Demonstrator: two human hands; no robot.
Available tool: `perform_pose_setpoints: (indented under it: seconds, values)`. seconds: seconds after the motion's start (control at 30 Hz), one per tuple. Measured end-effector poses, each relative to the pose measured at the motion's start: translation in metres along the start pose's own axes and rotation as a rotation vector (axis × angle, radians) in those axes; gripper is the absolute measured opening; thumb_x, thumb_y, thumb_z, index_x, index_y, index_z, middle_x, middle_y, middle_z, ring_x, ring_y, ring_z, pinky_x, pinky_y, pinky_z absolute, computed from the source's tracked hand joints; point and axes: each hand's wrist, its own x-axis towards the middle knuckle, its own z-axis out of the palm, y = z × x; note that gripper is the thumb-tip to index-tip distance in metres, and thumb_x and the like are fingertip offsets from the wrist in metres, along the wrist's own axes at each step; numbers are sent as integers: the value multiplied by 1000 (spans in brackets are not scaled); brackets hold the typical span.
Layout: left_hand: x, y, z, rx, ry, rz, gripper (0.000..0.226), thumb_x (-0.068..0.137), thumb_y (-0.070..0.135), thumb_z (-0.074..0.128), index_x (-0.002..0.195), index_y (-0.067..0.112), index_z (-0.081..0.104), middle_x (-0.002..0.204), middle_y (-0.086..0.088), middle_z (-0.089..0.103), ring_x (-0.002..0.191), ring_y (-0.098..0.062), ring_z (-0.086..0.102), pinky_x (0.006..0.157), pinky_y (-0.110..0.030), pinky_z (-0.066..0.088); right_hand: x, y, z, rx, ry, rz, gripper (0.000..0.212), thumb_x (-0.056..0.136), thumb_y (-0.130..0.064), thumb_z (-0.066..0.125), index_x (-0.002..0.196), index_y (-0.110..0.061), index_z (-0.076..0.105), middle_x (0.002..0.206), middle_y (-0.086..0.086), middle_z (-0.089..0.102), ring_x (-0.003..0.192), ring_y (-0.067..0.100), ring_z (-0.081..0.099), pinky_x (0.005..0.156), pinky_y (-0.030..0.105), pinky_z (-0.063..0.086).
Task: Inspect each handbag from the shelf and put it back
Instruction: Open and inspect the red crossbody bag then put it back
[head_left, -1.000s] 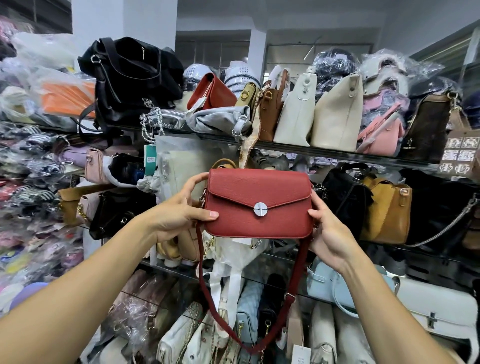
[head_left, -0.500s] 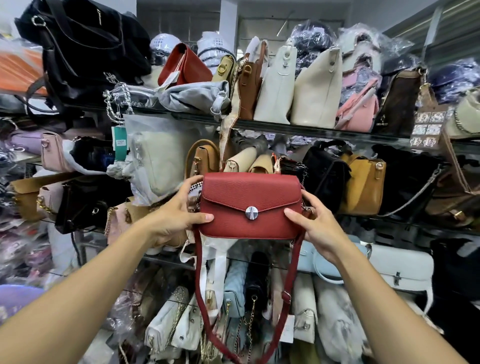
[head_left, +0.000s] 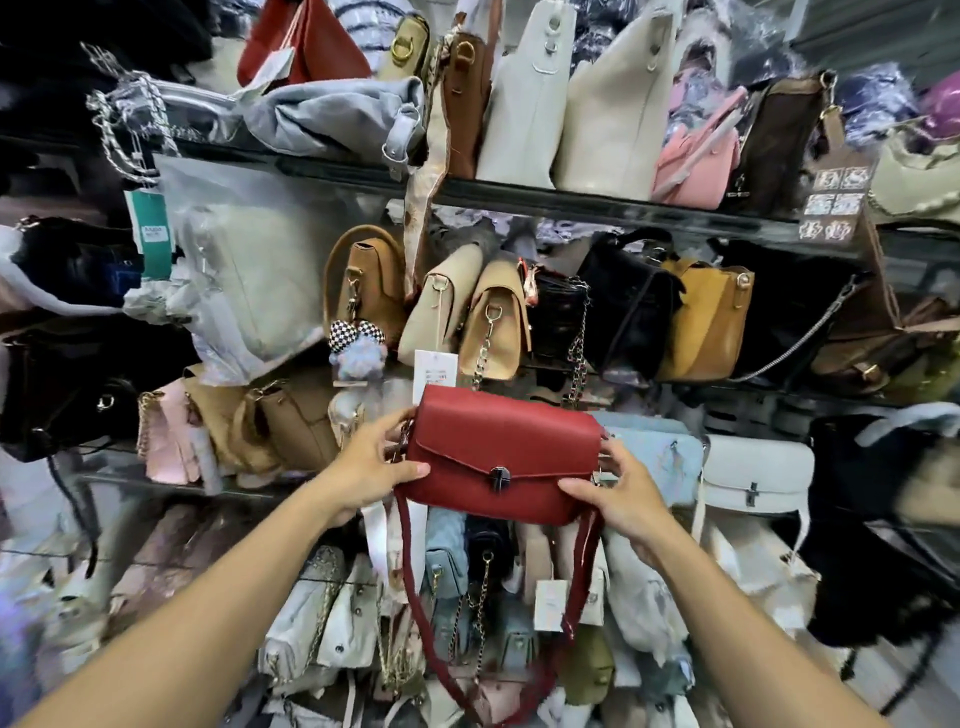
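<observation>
Fingers of the left hand curl round one end of the red handbag, thumb on its front, and the right hand grips the other end likewise. The bag is up in the air, flap tilted toward us, before the crowded shelf, its strap looping down below.

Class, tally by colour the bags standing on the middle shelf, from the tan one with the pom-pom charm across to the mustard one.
Tan or beige bags: 3
Black bags: 2
Mustard bags: 1
Total: 6
</observation>
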Motion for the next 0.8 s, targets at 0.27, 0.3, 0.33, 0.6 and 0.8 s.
perform_pose_setpoints:
  seconds: [0.27,0.3,0.33,0.6,0.8]
  values:
    - [45,-43,24,191,100,-61,68,82,-1,79,138,32,57,124,3,69,118,-18,60,106,-36,48,39,27,9,-208,35,37,56,74,-9,89,117,-29,60,105,6,67,92,23,67,87,45,58]
    - [53,-49,29,223,121,-75,65,82,-1,79,137,29,59,122,2,69,117,-19,60,104,-34,48,45,29,8,-233,31,38,55,73,-10,90,114,-30,60,100,4,67,88,23,67,84,45,59]
    - [63,-53,33,252,144,-79,60,82,0,79,133,26,62,121,2,69,116,-19,61,103,-34,48,53,30,6,-263,26,36,54,72,-12,91,112,-31,59,96,2,66,85,23,67,81,44,59]
    - [116,-77,60,361,146,-189,33,94,3,68,121,20,60,111,-1,65,112,-17,59,80,-6,42,100,46,3,-530,-65,-14,55,73,-31,89,118,-24,57,102,-3,62,88,15,57,73,30,40]
    - [133,-92,57,455,278,-256,28,99,24,63,111,-1,70,117,-19,68,113,-33,61,88,-32,41,115,53,25,-610,-34,-18,59,77,-40,84,127,-22,57,119,3,68,114,30,63,87,36,49]
